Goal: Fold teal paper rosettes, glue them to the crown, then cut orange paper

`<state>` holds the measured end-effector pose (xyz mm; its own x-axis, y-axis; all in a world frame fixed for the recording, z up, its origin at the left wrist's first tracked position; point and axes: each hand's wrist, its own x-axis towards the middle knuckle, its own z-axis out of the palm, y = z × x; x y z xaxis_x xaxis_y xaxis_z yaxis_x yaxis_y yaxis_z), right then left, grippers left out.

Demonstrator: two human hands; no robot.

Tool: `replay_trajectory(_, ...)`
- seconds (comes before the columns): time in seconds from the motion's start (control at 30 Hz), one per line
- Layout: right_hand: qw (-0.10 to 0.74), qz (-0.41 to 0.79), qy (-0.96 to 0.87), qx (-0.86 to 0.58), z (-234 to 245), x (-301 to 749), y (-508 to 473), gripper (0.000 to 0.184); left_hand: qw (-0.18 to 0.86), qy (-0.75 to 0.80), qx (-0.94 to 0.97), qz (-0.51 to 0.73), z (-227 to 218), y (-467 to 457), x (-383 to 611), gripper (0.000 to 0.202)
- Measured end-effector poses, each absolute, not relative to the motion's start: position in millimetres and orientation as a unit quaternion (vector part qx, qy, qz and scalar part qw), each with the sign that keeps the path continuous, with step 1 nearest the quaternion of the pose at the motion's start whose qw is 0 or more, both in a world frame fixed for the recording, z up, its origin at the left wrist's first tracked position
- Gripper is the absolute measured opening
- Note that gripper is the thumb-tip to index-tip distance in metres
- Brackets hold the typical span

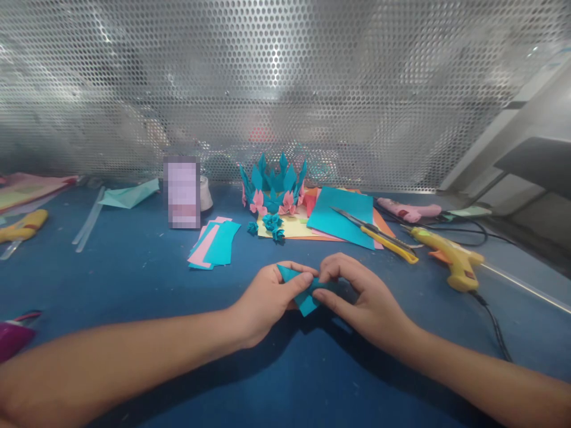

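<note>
Between my hands, above the blue table (285, 368), is a folded piece of teal paper (307, 304) with pointed corners. My left hand (272, 297) pinches it, thumb on top and fingers behind. From the other side, my right hand (350, 289) grips its edge between thumb and curled fingers. Part of the paper is covered by my fingers. Beyond my hands stands a teal paper crown (273, 183) with pink paper flowers (288, 203) round its base. Small teal paper flowers (273, 223) lie in front of it.
Teal and pink paper strips (222, 244) lie left of centre, near a blurred upright panel (182, 193). To the right are stacked coloured sheets (341, 208), a yellow utility knife (388, 239), a yellow glue gun (450, 255) with its cord, and a pink glue gun (408, 210). Perforated metal (276, 77) rises behind.
</note>
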<state>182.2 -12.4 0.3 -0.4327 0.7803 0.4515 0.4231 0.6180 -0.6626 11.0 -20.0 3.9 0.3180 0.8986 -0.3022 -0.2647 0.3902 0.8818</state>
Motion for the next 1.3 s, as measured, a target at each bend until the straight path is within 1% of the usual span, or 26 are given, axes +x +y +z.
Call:
replay_trajectory(0.37, 0.366, 0.268, -0.803, -0.385, -0.1, 181.6, -12.2, 0.009, 0.714, 0.429, 0.385, 0.398, 4.0, -21.7, 10.7, 0.029)
replay_trajectory(0.57, 0.371, 0.225, -0.827, -0.358, 1.1, 183.1, -13.0, 0.004, 0.711, 0.440, 0.378, 0.397, 8.4, -22.2, 10.7, 0.033)
replay_trajectory(0.7, 0.367, 0.200, -0.844, -0.336, 1.2, 183.4, -12.7, 0.009, 0.706, 0.446, 0.389, 0.389, 5.6, -21.1, 10.1, 0.033)
replay_trajectory(0.83, 0.368, 0.187, -0.845, -0.339, 2.0, 183.2, -13.5, 0.008, 0.704, 0.445, 0.389, 0.394, 2.5, -20.5, 10.0, 0.030)
replay_trajectory(0.93, 0.371, 0.186, -0.840, -0.350, 2.0, 183.2, -14.1, 0.004, 0.683, 0.457, 0.403, 0.402, 3.2, -20.5, 10.3, 0.026)
replay_trajectory(1.07, 0.364, 0.209, -0.832, -0.363, 2.0, 182.2, -15.1, 0.005, 0.642, 0.485, 0.439, 0.400, 4.4, -20.7, 9.7, 0.026)
replay_trajectory(1.13, 0.364, 0.235, -0.824, -0.365, 2.3, 181.2, -15.6, 0.009, 0.629, 0.489, 0.456, 0.396, 3.6, -20.6, 9.1, 0.027)
replay_trajectory(1.2, 0.369, 0.251, -0.817, -0.366, 2.6, 180.4, -15.6, 0.013, 0.627, 0.480, 0.472, 0.393, 2.2, -20.5, 8.7, 0.028)
replay_trajectory(1.3, 0.380, 0.249, -0.805, -0.381, 2.8, 180.3, -15.0, 0.010, 0.635, 0.462, 0.487, 0.383, 0.7, -20.8, 8.1, 0.030)
